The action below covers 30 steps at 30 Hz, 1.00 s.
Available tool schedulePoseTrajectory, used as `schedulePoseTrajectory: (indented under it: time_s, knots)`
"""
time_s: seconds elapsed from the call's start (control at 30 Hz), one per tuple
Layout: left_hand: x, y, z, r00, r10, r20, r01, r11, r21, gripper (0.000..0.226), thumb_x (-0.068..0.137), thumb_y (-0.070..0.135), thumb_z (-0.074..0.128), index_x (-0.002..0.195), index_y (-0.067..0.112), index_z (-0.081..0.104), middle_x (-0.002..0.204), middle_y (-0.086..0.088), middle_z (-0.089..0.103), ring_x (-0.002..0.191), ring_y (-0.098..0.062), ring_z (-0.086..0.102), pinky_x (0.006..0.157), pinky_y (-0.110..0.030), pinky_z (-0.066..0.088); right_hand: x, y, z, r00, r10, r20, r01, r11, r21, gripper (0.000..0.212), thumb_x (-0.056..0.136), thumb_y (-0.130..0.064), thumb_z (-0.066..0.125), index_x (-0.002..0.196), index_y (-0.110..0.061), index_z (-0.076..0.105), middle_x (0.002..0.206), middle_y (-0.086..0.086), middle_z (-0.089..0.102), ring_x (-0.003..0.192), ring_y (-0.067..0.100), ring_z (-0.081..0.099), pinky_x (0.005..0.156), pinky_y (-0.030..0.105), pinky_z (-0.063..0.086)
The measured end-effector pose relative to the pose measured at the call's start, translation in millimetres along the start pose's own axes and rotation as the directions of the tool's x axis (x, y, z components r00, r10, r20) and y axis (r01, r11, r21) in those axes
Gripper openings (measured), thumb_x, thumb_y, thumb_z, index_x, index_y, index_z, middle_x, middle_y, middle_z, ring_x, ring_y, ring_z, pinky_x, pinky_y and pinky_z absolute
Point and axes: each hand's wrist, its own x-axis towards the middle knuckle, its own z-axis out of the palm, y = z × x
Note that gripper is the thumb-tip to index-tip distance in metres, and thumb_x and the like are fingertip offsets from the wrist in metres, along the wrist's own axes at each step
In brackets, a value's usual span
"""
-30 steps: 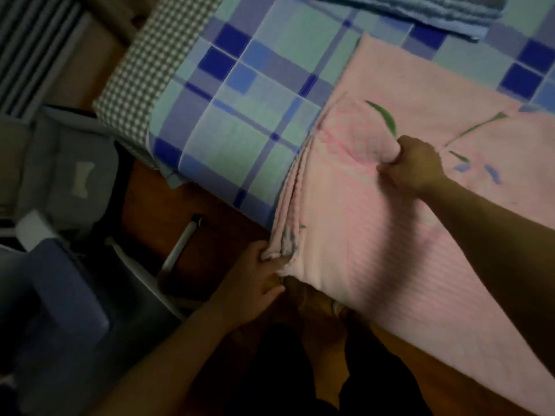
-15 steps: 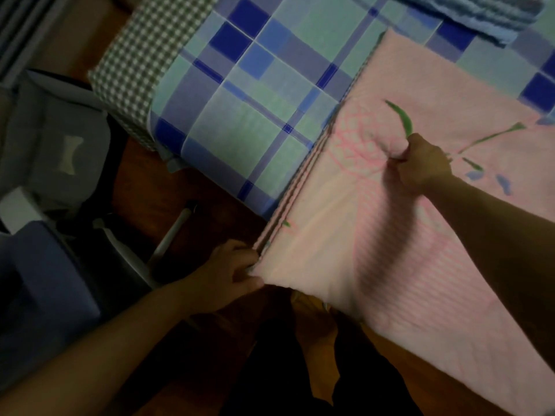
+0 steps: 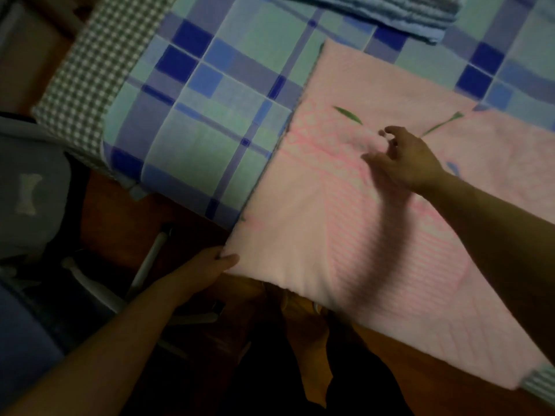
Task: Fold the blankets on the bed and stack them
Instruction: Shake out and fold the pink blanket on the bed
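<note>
The pink blanket (image 3: 345, 229) is lying folded on the near right part of the bed (image 3: 210, 121), its left edge running straight from the near corner toward the far side and its near edge overhanging the bed. A second, blue blanket (image 3: 390, 13) is lying already folded at the far edge of the view, apart from the pink one.

The right hand (image 3: 411, 159) is now hovering over the upper middle of the pink blanket with its fingers loosely spread and holding nothing, whereas half a second ago it was bunched on a pinch of the cloth at that same spot. The small ridge of fabric it was gripping is settling flat.

The left hand (image 3: 207, 270) is still holding the near left corner, thumb lying on top; the fingers beneath are hidden.

The release is suggesting that the layered left edge is judged aligned and this fold is finishing. Remaining work, as a judgement: another fold or a smoothing pass, then stacking with the blue blanket.
</note>
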Motion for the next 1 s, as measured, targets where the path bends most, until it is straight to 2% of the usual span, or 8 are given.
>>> schedulePoseTrajectory:
  time_s: [0.17,0.27,0.33,0.43,0.53,0.73,0.87,1.0]
  knots:
    - [7.9,21.1,14.3,0.962,-0.071,-0.265,0.132,0.966,0.22,0.072,0.076,0.052,0.065,0.134,0.009,0.056,0.132,-0.014,0.058,0.105,-0.027,0.058,0.084,-0.032,0.049,-51.3,98.0,-25.6,0.985,0.171,-0.005,-0.17,0.977,-0.129,0.083,0.077,-0.079,0.03,0.128,-0.019,0.056,0.123,0.017,0.064,0.109,0.039,0.061,0.094,0.047,0.049]
    - [24.7,58.0,29.5,0.783,0.393,-0.482,0.133,0.651,0.747,0.061,0.07,0.047,0.048,0.121,0.014,0.05,0.119,-0.021,0.056,0.109,-0.044,0.054,0.092,-0.052,0.047,-88.3,175.1,-32.0,0.97,0.235,-0.059,-0.242,0.921,-0.306,0.077,0.079,-0.075,0.03,0.127,-0.021,0.057,0.13,0.016,0.06,0.117,0.039,0.056,0.102,0.053,0.041]
    - [44.7,107.9,62.3,0.665,0.701,-0.258,-0.061,0.395,0.917,0.057,0.076,0.034,0.045,0.127,0.01,0.053,0.121,-0.022,0.056,0.112,-0.045,0.051,0.096,-0.056,0.044,-103.1,215.2,-41.7,0.962,0.257,-0.096,-0.274,0.887,-0.373,0.07,0.086,-0.07,0.038,0.135,-0.023,0.053,0.139,0.011,0.053,0.127,0.037,0.047,0.111,0.058,0.027]
    - [83.2,201.7,131.5,0.489,0.86,0.145,-0.282,-0.001,0.959,0.069,0.075,0.027,0.048,0.138,0.0,0.051,0.134,-0.026,0.053,0.124,-0.046,0.049,0.107,-0.055,0.039,-107.5,251.6,-55.0,0.955,0.251,-0.157,-0.294,0.87,-0.397,0.062,0.088,-0.07,0.047,0.132,-0.028,0.053,0.134,0.013,0.054,0.128,0.037,0.044,0.116,0.06,0.014]
    - [114.7,275.6,178.1,0.648,0.709,0.277,-0.199,-0.194,0.961,0.073,0.075,0.023,0.053,0.146,0.01,0.042,0.144,-0.018,0.048,0.132,-0.04,0.043,0.111,-0.053,0.033,-111.6,279.9,-67.0,0.937,0.294,-0.189,-0.345,0.867,-0.36,0.072,0.08,-0.084,0.043,0.124,-0.029,0.058,0.115,0.011,0.065,0.115,0.035,0.055,0.114,0.056,0.02]
    - [128.2,322.2,179.2,0.847,0.527,0.074,0.041,-0.203,0.978,0.05,0.077,0.043,0.052,0.124,0.025,0.049,0.117,-0.011,0.063,0.11,-0.032,0.059,0.1,-0.044,0.039,-141.1,327.0,-82.8,0.91,0.364,-0.197,-0.407,0.874,-0.264,0.083,0.067,-0.088,0.047,0.115,-0.025,0.069,0.111,0.011,0.068,0.111,0.036,0.058,0.105,0.052,0.037]
    - [126.7,329.9,182.3,0.861,0.509,0.021,0.126,-0.253,0.959,0.051,0.072,0.048,0.054,0.118,0.026,0.058,0.117,-0.004,0.065,0.11,-0.028,0.061,0.099,-0.04,0.04,-132.6,331.1,-94.2,0.898,0.387,-0.21,-0.404,0.914,-0.043,0.054,0.077,-0.066,0.068,0.106,-0.02,0.066,0.1,0.008,0.074,0.101,0.033,0.066,0.093,0.044,0.048]
    - [134.0,337.6,177.5,0.762,0.644,-0.066,0.151,-0.077,0.986,0.034,0.067,0.038,0.062,0.098,0.024,0.062,0.097,-0.005,0.071,0.087,-0.028,0.068,0.076,-0.032,0.047,-117.2,333.8,-97.7,0.833,0.196,-0.517,-0.246,0.969,-0.029,0.035,0.084,-0.045,0.073,0.079,-0.016,0.055,0.074,0.008,0.065,0.07,0.034,0.062,0.071,0.041,0.045]
